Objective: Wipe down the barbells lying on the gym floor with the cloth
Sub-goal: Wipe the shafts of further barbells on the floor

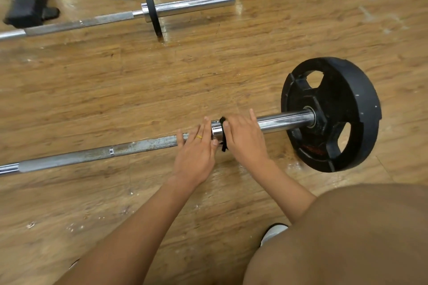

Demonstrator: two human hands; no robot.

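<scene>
Step in hand: wiping the near barbell [143,147] at the junction of shaft and sleeve. The left hand [196,155] is lying flat across the knurled shaft, its fingers [201,134] straight and slightly apart, steadying the bar without gripping it. The right hand [245,139] is bearing down on the bar just beside the left fingertips, holding the dark cloth [223,136] against the metal. Its thumb is pressing the cloth at the collar [215,129] and one finger is pointing straight out past the bar. The other fingers are dipping over the far side, so how tightly they are closing cannot be told. The cloth is sitting between the two sets of fingers, bunched round the bar, with a tail hanging on the wrist side of the right thumb. Beyond the right knuckles the chrome sleeve [284,121] is running to the weight plate [361,109].

Judgement: this bar appears to be partly done. The next move is calling for sliding the cloth along the sleeve, away from the left fingers, while keeping pressure all round. The far barbell [190,4], lying well beyond all fingertips on the floor [208,65], is awaiting its turn
</scene>
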